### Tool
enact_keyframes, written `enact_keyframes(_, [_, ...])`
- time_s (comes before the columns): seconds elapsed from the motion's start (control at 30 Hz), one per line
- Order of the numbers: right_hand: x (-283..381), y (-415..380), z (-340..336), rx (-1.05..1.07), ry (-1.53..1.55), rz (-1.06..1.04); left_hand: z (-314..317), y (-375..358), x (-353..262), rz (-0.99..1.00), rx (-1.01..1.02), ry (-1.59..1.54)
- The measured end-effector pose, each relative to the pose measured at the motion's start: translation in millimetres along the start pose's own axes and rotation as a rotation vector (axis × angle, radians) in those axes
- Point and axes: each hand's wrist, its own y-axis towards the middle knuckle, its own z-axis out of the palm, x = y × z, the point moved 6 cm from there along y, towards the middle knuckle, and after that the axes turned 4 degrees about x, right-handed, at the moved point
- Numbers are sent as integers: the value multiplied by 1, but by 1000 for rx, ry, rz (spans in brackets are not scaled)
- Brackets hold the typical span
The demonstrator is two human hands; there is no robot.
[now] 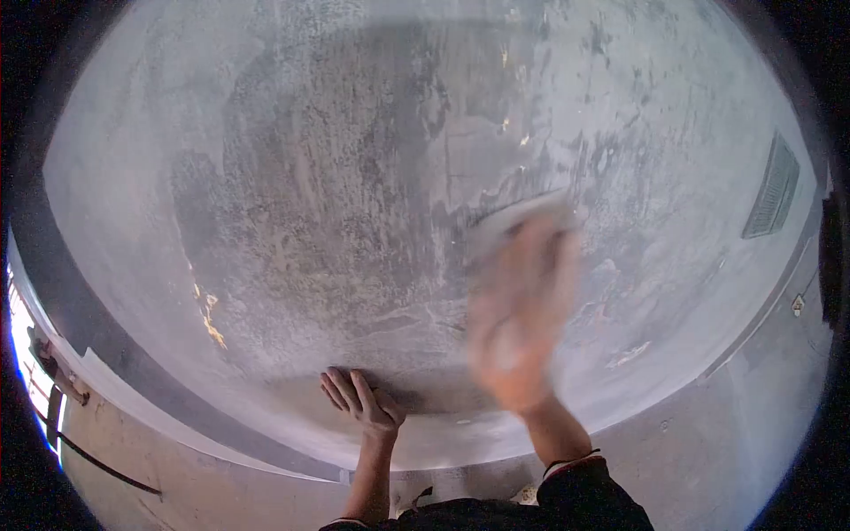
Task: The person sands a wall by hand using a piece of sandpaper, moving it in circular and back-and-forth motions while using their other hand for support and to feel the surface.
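Observation:
A broad grey plastered surface (pixel 354 177) with dark, scuffed patches fills most of the head view. Against its lower part rests my left hand (pixel 361 403), fingers spread and nothing held. To the right and higher up, my right hand (pixel 522 305) is smeared by motion. It presses a pale, flat, sheet-like pad (pixel 522 211) to the surface, and the pad's exact kind is too blurred to make out. Small yellowish chipped spots (pixel 210 320) show on the plaster to the left of my hands.
A louvred vent grille (pixel 772 188) is set into the surface at the far right. Below the surface's curved-looking edge runs a bare wall (pixel 708 442) with a small fitting (pixel 799 304). A dark cable (pixel 111 469) hangs at lower left, near a bright opening (pixel 31 354).

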Motion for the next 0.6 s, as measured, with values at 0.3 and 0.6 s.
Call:
enact_keyframes(0.3, [1,28,-19,-147,-111,-38,-2,-6,0,42,20,-4])
enact_keyframes(0.6, [7,-38,24,74,108,-261,1,-14,8,37,30,-2])
